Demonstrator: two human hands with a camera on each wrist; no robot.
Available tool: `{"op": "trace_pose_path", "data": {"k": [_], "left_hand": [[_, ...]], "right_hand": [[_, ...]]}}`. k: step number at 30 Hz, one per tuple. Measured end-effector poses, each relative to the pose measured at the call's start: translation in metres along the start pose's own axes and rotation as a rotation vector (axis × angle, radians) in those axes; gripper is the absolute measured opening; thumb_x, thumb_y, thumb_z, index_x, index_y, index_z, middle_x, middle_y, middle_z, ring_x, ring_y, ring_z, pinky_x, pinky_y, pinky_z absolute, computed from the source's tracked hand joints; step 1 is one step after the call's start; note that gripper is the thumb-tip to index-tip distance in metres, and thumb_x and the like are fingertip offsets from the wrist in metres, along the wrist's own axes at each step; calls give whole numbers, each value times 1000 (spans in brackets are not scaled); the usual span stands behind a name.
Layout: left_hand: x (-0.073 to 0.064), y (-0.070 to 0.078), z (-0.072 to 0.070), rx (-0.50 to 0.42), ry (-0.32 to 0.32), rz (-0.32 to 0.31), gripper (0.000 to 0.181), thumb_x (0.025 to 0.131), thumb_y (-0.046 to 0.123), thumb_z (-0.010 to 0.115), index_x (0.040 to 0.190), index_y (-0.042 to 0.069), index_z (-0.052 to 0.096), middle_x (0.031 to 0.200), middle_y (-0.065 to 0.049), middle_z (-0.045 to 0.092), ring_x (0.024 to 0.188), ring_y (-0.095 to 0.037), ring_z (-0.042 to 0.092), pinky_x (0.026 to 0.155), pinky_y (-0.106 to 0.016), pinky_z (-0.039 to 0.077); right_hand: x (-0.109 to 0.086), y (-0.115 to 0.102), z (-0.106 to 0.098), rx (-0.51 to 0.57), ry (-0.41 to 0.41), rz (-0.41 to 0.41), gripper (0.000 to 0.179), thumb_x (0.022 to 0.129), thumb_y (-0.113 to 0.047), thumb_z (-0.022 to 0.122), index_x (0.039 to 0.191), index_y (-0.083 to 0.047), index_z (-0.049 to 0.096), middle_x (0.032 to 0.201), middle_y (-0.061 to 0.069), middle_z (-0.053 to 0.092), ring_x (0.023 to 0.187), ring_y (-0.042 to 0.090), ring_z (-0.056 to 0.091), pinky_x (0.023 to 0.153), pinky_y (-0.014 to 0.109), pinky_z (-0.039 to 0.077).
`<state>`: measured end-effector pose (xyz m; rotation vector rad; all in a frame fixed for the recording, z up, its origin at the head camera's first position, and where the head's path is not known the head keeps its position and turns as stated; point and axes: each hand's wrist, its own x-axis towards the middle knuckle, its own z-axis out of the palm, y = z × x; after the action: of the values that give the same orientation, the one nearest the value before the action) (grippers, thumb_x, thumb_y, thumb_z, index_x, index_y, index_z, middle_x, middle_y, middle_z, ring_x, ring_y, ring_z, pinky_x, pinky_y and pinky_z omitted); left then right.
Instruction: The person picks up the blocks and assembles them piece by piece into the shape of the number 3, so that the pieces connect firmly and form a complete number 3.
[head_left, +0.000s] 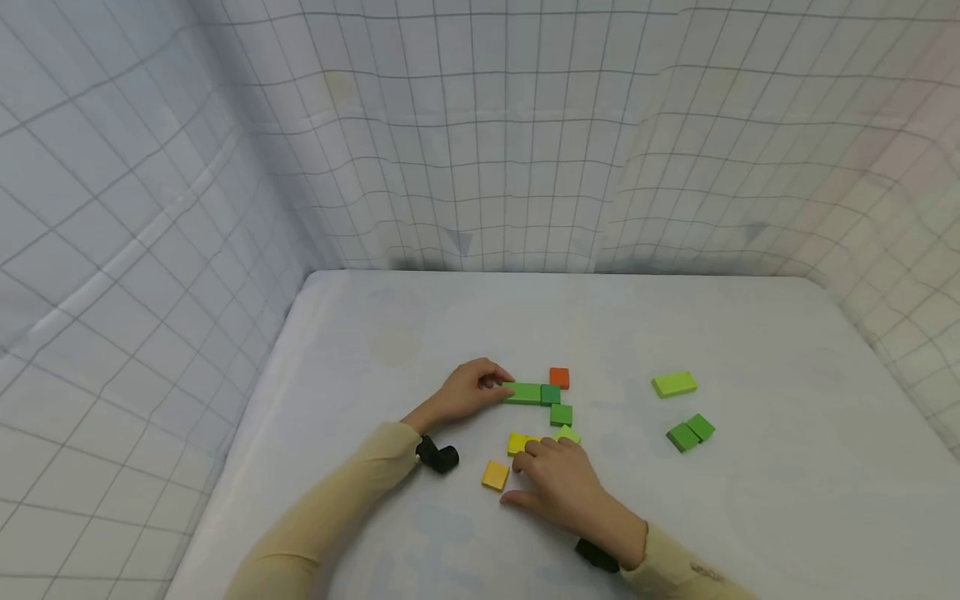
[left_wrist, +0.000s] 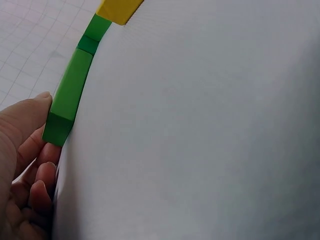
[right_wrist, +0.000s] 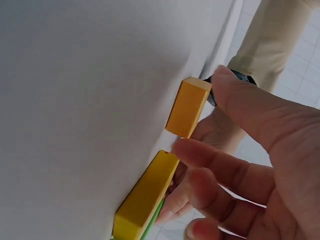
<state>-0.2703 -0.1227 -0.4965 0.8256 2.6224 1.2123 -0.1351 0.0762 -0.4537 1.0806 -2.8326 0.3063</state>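
My left hand (head_left: pixel 468 389) pinches the near end of a long green block (head_left: pixel 522 393) between thumb and fingers. Its far end meets a dark green cube (head_left: pixel 551 395). A red cube (head_left: pixel 559 378) sits just behind that, and another green cube (head_left: pixel 562 415) in front. Over the front of this group is my right hand (head_left: pixel 558 487), fingers loosely bent, thumb apart, holding nothing. An orange-yellow block (right_wrist: pixel 188 107) lies just past its thumb and forefinger tips. Beside its fingers is a long yellow block (right_wrist: pixel 145 197), partly hidden in the head view, near a lime block (head_left: pixel 567 434).
Toward the right of the white table (head_left: pixel 787 483) lie a lime block (head_left: pixel 674 384) and two green blocks (head_left: pixel 683 437) side by side. Black wrist devices (head_left: pixel 437 455) sit on both wrists. Grid-patterned white cloth (head_left: pixel 525 150) hangs behind and at the sides.
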Motion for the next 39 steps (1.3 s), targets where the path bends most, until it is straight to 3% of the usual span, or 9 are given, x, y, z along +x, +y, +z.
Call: {"op": "trace_pose_path", "data": {"k": [8, 12, 16, 19, 22, 39], "left_hand": [[0, 1, -3, -13, 17, 17, 19, 88, 27, 70, 103, 15, 71, 92, 7, 60, 79, -9, 52, 73, -27, 44], [1, 1, -3, -23, 6, 27, 20, 88, 29, 70, 104, 16, 71, 91, 7, 59, 80, -10, 52, 73, -27, 43], [2, 0, -3, -30, -2, 12, 20, 88, 30, 70, 104, 17, 71, 90, 8, 59, 79, -10, 52, 73, -27, 43], [2, -1, -3, -35, -4, 4, 20, 88, 30, 69, 104, 18, 71, 90, 8, 59, 79, -10, 51, 72, -27, 43], [1, -2, -2, -38, -8, 5, 20, 89, 30, 69, 104, 17, 71, 91, 8, 59, 79, -10, 51, 72, -27, 42], [-2, -2, -1, -35, -2, 14, 21, 88, 29, 69, 105, 16, 71, 89, 7, 58, 78, -11, 51, 71, -28, 42]], "right_hand": [[12, -8, 0, -88, -26, -2, 38, 74, -54, 73, 76, -18, 65, 72, -6, 56, 63, 12, 52, 55, 28, 38], [15, 1, -6, -43, -4, 33, 34, 69, -47, 81, 73, -18, 63, 69, -8, 50, 60, 11, 48, 53, 26, 36], [16, 20, -12, -15, 30, 92, 39, 63, -43, 87, 83, -15, 67, 74, -7, 47, 65, 11, 47, 56, 26, 39], [15, 33, -13, -7, 12, 105, 47, 62, -44, 87, 93, -12, 70, 78, -5, 47, 69, 12, 45, 56, 26, 39], [13, 40, -12, 23, -13, 98, 46, 63, -42, 87, 93, -11, 72, 79, -5, 46, 70, 12, 42, 55, 24, 36], [3, 47, -10, 137, -48, 111, 32, 67, -32, 87, 91, -15, 74, 79, -8, 48, 72, 9, 42, 58, 23, 37]]}}
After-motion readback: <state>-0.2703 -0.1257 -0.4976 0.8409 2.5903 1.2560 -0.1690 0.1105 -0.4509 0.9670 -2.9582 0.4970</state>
